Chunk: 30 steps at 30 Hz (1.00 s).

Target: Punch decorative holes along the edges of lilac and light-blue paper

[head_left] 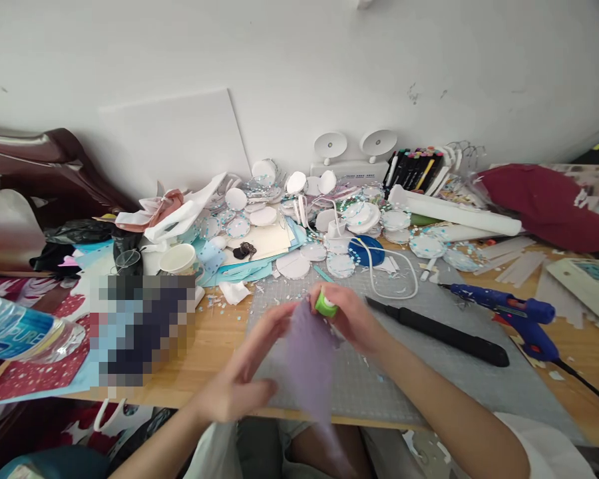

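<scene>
My left hand (244, 372) holds a lilac sheet of paper (309, 362) by its left edge, over the grey cutting mat (429, 372). My right hand (352, 316) is closed around a small green punch (325, 304) set at the sheet's upper corner. Both hands are blurred by motion. The sheet hangs down past the table's front edge.
A black craft knife (439, 332) lies on the mat to the right, a blue glue gun (509, 313) beyond it. Several white round cutouts (329, 226), blue paper scraps and a paper cup (178, 258) crowd the back. A plastic water bottle (20, 329) lies at left.
</scene>
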Available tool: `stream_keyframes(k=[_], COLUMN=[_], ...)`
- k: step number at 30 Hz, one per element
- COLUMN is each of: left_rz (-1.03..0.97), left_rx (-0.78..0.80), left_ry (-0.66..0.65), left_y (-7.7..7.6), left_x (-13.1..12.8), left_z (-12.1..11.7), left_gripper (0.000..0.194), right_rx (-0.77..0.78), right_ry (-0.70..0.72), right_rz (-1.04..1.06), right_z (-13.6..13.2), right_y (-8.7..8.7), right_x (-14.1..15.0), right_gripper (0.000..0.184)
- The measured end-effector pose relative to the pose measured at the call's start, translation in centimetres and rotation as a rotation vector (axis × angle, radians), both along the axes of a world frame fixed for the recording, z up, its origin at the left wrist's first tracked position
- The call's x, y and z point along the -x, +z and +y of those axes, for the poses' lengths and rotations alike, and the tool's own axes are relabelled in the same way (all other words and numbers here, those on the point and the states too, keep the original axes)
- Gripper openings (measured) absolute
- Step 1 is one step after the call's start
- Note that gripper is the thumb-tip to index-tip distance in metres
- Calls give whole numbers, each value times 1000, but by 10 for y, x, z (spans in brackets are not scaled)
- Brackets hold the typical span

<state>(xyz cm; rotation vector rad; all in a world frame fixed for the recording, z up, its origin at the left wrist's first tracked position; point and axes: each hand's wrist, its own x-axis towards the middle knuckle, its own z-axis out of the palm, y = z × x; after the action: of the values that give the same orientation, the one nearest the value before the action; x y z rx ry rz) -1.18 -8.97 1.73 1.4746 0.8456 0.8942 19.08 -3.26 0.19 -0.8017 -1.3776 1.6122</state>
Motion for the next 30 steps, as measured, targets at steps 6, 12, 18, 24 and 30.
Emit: stream_keyframes(k=[6, 12, 18, 24, 30], left_rz=[149, 405, 172, -295, -447], left_rx=[-121, -462, -252, 269, 540], left_ry=[98, -115, -22, 182, 41], left_y=[21, 21, 5, -10, -23], left_x=[10, -16, -21, -7, 3], left_z=[27, 45, 65, 82, 84], left_gripper=[25, 35, 22, 26, 18], right_rx=[-70, -92, -82, 105, 133], right_ry=[59, 70, 27, 73, -39], right_rz=[-237, -333, -332, -155, -295], right_z=[-6, -7, 0, 2, 1], right_y=[8, -2, 1, 0, 3], right_x=[5, 11, 6, 3, 6], right_gripper=[40, 35, 30, 36, 23])
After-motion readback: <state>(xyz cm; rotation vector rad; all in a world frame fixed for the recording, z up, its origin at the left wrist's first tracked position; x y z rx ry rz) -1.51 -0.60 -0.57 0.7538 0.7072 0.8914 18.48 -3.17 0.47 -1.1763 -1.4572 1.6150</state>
